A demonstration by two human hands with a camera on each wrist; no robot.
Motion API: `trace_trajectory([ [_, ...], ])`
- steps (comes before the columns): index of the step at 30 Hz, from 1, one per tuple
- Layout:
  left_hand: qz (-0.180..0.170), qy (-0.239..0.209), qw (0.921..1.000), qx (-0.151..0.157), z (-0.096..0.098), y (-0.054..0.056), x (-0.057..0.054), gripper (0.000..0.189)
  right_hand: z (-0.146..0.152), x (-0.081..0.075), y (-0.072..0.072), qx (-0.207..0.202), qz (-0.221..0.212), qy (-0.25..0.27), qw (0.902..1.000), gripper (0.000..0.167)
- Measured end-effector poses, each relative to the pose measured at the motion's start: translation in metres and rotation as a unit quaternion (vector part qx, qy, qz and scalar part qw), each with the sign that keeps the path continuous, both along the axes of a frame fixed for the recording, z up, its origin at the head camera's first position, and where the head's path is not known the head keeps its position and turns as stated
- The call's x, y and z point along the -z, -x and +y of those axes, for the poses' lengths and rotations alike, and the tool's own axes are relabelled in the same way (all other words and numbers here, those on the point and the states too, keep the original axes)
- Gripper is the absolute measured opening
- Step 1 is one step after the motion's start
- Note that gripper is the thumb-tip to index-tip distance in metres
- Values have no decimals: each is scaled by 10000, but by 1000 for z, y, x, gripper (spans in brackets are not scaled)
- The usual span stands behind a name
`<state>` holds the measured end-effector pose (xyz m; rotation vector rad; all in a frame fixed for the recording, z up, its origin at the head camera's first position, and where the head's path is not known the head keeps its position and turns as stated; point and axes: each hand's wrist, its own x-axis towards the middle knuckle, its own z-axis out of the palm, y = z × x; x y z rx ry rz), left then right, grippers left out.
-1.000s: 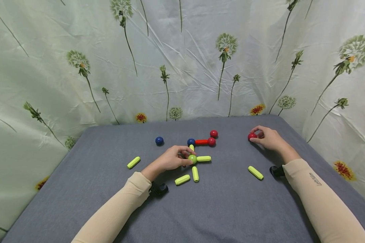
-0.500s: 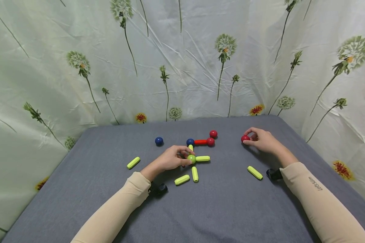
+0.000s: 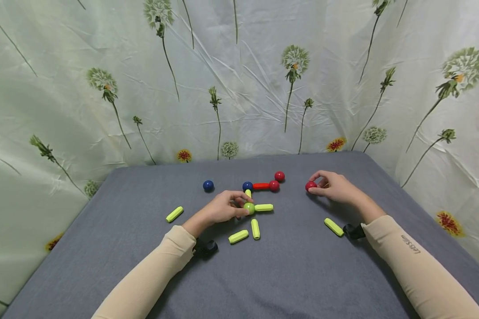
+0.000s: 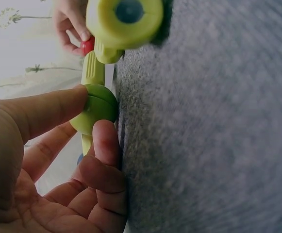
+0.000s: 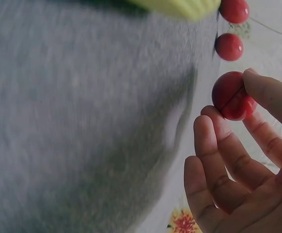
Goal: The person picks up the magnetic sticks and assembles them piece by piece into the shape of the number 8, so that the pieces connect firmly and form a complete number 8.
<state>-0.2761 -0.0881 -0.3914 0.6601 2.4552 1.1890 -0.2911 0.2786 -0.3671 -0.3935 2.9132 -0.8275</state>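
Observation:
My left hand [image 3: 222,208] pinches a green ball [image 4: 96,109] between thumb and fingers. Joined to that ball are a yellow-green rod [image 3: 264,207] pointing right and another yellow-green rod [image 3: 248,193] leading back to a blue ball [image 3: 247,186]. A red rod [image 3: 261,186] links the blue ball to a red ball [image 3: 274,185]. With thumb and fingertips my right hand [image 3: 333,188] holds a separate red ball [image 5: 233,95], to the right of the joined pieces. One more red ball [image 3: 279,176] lies just behind the joined one.
Loose yellow-green rods lie on the grey cloth [image 3: 287,274]: one rod [image 3: 255,229] and another rod [image 3: 238,236] before the left hand, one rod [image 3: 174,214] at left, one rod [image 3: 334,227] at right. A loose blue ball [image 3: 208,186] rests at the back left. A flowered curtain [image 3: 247,79] hangs behind.
My right hand has moved left with its red ball, toward the joined pieces. The left hand keeps its hold on the green ball, and the joined pieces have shifted very slightly left.

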Motion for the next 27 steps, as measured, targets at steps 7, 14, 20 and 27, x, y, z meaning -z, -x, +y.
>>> trace_trajectory([
  [7,21,-36,10000,-5,-3,2,1,28,-12,2,-3,-171,-149,60,9997,40],
  [14,-22,-47,10000,-28,-4,2,0,29,-29,2,-8,-456,-256,100,9986,38],
  [20,-31,-36,10000,-57,-5,2,0,28,-47,0,-14,-554,-418,89,9975,37],
  [27,40,6,10000,-25,-5,2,0,28,-63,-2,-17,-737,-615,132,9953,34],
])
